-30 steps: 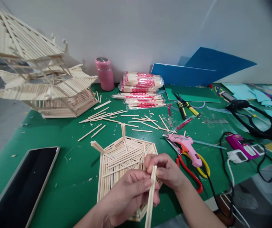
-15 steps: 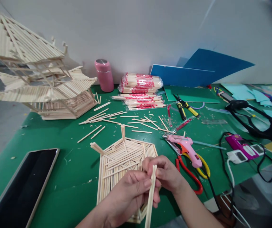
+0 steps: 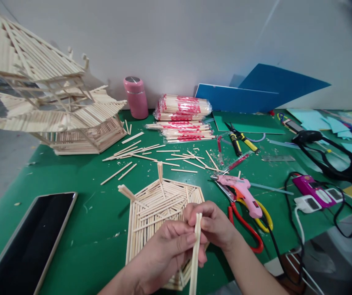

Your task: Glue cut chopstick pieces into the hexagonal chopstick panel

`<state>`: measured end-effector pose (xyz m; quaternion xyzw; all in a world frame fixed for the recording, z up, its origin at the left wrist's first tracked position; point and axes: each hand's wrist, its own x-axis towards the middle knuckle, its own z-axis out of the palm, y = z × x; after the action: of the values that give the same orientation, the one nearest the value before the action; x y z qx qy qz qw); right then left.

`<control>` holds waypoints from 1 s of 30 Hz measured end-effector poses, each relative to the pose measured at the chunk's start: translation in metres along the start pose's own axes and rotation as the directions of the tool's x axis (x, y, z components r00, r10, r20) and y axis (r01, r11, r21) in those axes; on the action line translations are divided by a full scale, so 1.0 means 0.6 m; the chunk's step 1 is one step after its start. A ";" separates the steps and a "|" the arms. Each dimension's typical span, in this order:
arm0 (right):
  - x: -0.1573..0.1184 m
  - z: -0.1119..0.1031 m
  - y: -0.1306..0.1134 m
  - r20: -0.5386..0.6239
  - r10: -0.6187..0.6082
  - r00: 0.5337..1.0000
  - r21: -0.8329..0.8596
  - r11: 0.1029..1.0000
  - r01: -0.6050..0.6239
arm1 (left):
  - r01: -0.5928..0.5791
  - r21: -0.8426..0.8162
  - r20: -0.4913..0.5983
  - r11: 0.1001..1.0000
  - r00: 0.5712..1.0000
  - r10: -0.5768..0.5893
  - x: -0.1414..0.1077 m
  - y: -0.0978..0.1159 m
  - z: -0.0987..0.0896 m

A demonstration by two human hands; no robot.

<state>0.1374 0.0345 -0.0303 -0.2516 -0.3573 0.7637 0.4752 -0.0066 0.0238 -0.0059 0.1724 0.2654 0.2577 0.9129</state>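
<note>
Between my two hands is a bundle of pale wooden chopsticks [image 3: 195, 258], held nearly upright in view with its lower end running past the bottom edge. My left hand [image 3: 170, 246] pinches it between thumb and fingers. My right hand [image 3: 214, 225] grips it near the top, its thumb pressed against the side. Beneath both hands lies a many-sided base of glued sticks [image 3: 151, 217], partly hidden by them. Two short posts, one at the left corner [image 3: 126, 191] and one at the back [image 3: 160, 172], stand up from it.
A stick pavilion [image 3: 80, 119] stands back left, a phone [image 3: 37, 241] front left. Loose sticks [image 3: 133, 151], wrapped chopsticks [image 3: 184, 108] and a pink flask [image 3: 136, 98] lie behind. At right are a pink glue gun [image 3: 243, 192], red-and-yellow-handled pliers [image 3: 246, 229], cutters [image 3: 240, 139] and a purple power strip [image 3: 314, 190].
The chopstick bundle has tilted very slightly between my fingers. Both hands keep their hold, and everything else stays in place apart from a tiny shift of the view.
</note>
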 end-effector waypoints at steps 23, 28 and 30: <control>-0.035 0.008 -0.018 -0.330 -0.045 0.943 -0.338 0.938 -0.073 | -0.259 0.045 -0.207 0.965 0.942 0.263 0.002 0.034 -0.008; -0.048 0.033 -0.022 -0.294 0.003 0.956 -0.536 0.827 -0.168 | -0.292 0.000 -0.248 0.956 0.927 0.283 0.004 0.034 -0.010; -0.050 0.041 -0.025 -0.296 0.001 0.955 -0.571 0.802 -0.178 | -0.288 -0.005 -0.257 0.957 0.926 0.278 0.005 0.034 -0.009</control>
<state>0.1404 0.0044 -0.0023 -0.5095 -0.4935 0.5924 0.3821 -0.0153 0.0426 -0.0022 0.1549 0.3467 0.4122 0.8282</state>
